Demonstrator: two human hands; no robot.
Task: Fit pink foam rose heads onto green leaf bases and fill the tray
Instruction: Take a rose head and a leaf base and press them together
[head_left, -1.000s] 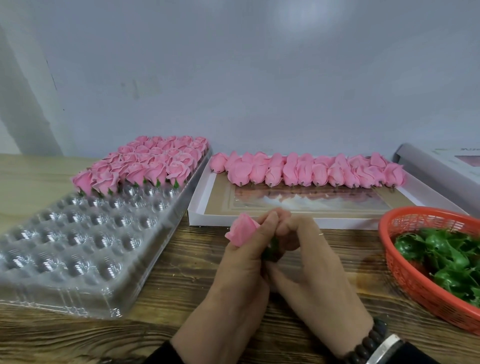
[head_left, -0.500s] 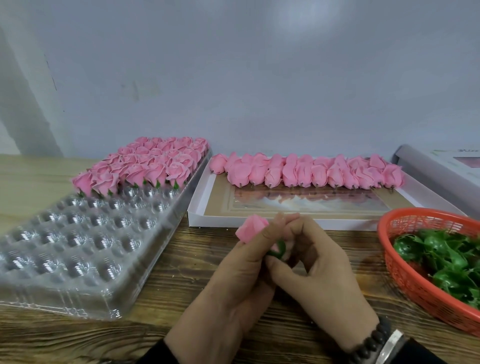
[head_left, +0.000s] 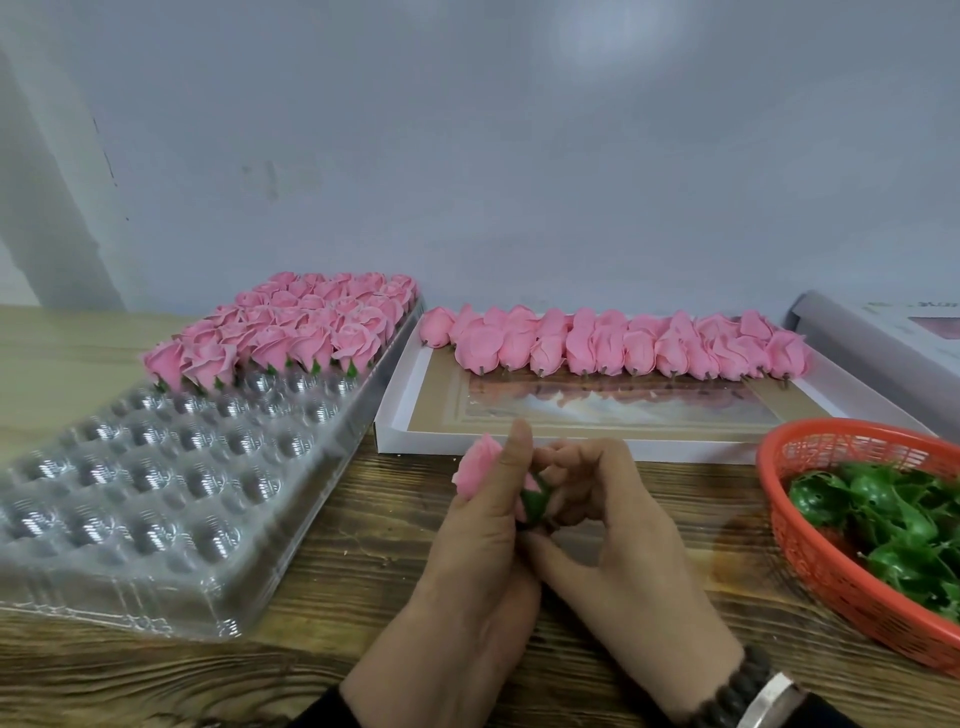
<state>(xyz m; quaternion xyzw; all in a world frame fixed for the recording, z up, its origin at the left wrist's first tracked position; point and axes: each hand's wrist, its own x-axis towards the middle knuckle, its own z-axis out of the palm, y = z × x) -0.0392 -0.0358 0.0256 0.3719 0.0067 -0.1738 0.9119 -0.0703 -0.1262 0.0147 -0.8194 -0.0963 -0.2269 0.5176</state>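
Above the table's middle I hold one pink rose head, tilted to the upper left. My left hand grips it, thumb up along the petals. A green leaf base sits at the rose's lower end, pinched by the fingers of my right hand. The clear plastic tray lies on the left; finished roses fill its far rows and its near cups are bare. A row of loose rose heads lies along the back of the white box.
An orange mesh basket with several green leaf bases stands at the right edge. A white box lid leans at the far right. A pale wall closes the back of the wooden table.
The rose has been turned in my hands, and the green base now shows at its lower end between my fingers. My left thumb has risen along the petals.
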